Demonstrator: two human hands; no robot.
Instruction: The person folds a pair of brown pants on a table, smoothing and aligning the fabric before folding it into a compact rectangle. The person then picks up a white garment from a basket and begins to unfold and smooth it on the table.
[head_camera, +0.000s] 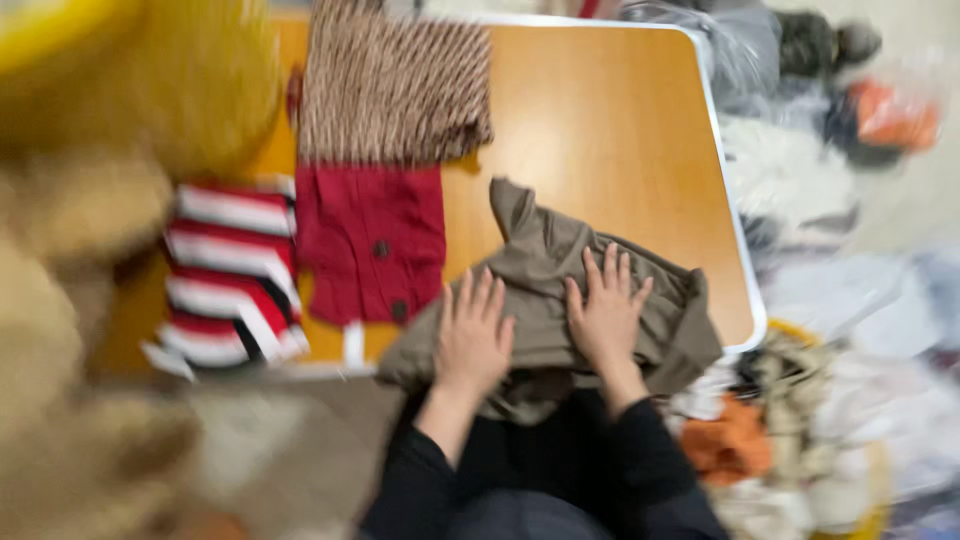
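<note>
While table (620, 120) bears olive garment (545, 270), left hand (472, 340), right hand (606, 315) press flat, grip open.

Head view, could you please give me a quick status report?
Left hand and right hand flat, open on taupe garment. Garment bunched at table near edge. Red buttoned cloth beside it, apart.

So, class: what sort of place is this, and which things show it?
Probably a home or sorting room for clothes: folded garments such as a red buttoned piece on a wooden table, heaps of clothing beside it, both hands flat on a khaki garment.
</note>
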